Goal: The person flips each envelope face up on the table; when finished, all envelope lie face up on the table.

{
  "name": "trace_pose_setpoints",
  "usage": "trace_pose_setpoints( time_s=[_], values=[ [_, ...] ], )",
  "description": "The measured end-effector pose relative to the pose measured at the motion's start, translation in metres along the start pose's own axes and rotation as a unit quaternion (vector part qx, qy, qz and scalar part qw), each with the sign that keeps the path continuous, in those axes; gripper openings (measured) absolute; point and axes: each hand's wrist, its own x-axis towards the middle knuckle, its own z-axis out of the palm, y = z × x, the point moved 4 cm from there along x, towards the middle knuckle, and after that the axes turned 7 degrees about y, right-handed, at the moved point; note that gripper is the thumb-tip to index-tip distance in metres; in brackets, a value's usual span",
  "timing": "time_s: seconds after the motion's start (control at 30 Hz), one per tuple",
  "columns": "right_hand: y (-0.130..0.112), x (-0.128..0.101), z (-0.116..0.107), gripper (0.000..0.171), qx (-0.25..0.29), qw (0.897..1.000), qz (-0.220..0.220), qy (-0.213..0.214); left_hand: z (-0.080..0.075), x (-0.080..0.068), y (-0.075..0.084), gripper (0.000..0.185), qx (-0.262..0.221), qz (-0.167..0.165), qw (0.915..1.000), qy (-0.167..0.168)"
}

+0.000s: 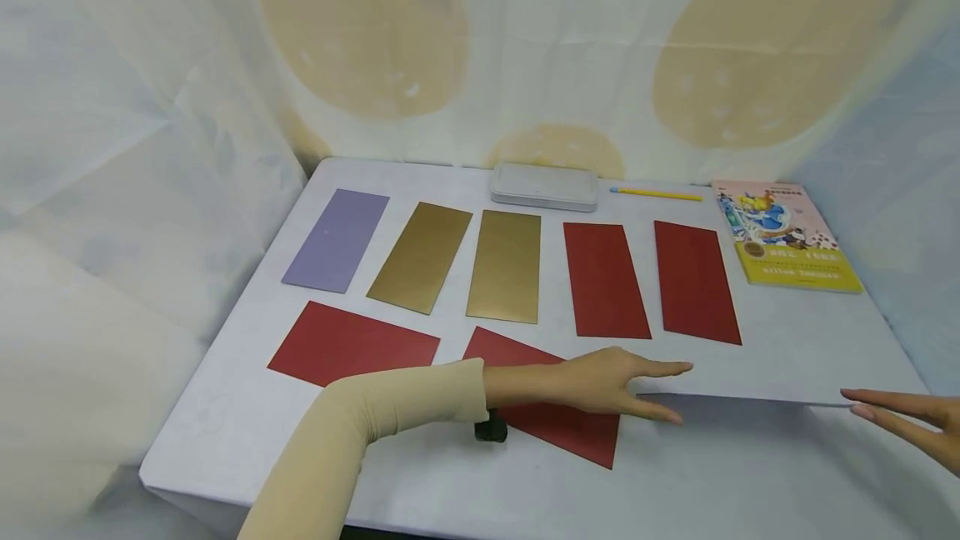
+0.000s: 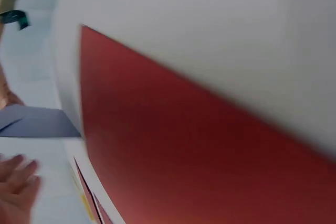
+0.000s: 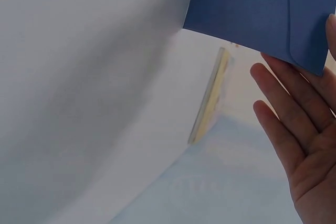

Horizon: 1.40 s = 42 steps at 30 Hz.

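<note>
In the right wrist view, my right hand [image 3: 304,124] pinches one end of a blue envelope [image 3: 241,14]; a flap line shows on its underside. Seen from the head, the envelope lies nearly level above the table's front right, its far outline blending into the tabletop. My left hand [image 1: 607,377] reaches across with index finger and thumb spread near the envelope's left end. In the left wrist view its fingers [image 2: 18,174] are apart from the envelope. Beneath the left forearm lies a red envelope-like rectangle [image 1: 562,423], partly hidden.
Across the table [image 1: 225,440] lie a purple rectangle [image 1: 337,240], two gold ones [image 1: 504,265] and more red ones [image 1: 607,282]. At the back are a grey tin case [image 1: 543,186], a yellow pencil [image 1: 660,193] and a picture book [image 1: 787,236]. Cloth walls [image 1: 525,48] surround it.
</note>
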Motion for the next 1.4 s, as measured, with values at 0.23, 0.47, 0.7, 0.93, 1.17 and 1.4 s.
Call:
trace_pose_setpoints(
  time_s=[0.23,0.47,0.7,0.93,1.17,1.4],
  values=[
    [-0.015,0.008,-0.012,0.045,0.001,0.997,-0.064,0.053,-0.013,-0.003,0.008,0.067,0.169,0.198,0.9637,0.058],
    [-0.02,0.015,-0.013,0.047,0.005,0.997,-0.073,0.025,-0.014,0.002,0.002,0.06,0.171,0.208,0.9602,0.073],
    [-0.021,0.013,-0.008,0.047,0.038,0.995,-0.085,0.046,-0.014,0.007,-0.005,0.053,0.14,0.191,0.9662,0.102],
    [-0.013,0.007,-0.01,0.064,0.172,0.962,-0.156,0.141,-0.018,0.01,-0.009,0.052,0.16,0.171,0.9618,0.141],
    [-0.012,0.008,-0.009,0.068,0.191,0.96,-0.158,0.128,-0.023,0.011,-0.015,0.062,0.105,0.154,0.9722,0.142],
    [-0.013,0.013,-0.005,0.078,0.187,0.963,-0.159,0.113,-0.023,0.015,-0.02,0.071,0.108,0.121,0.9784,0.128]
  ],
)
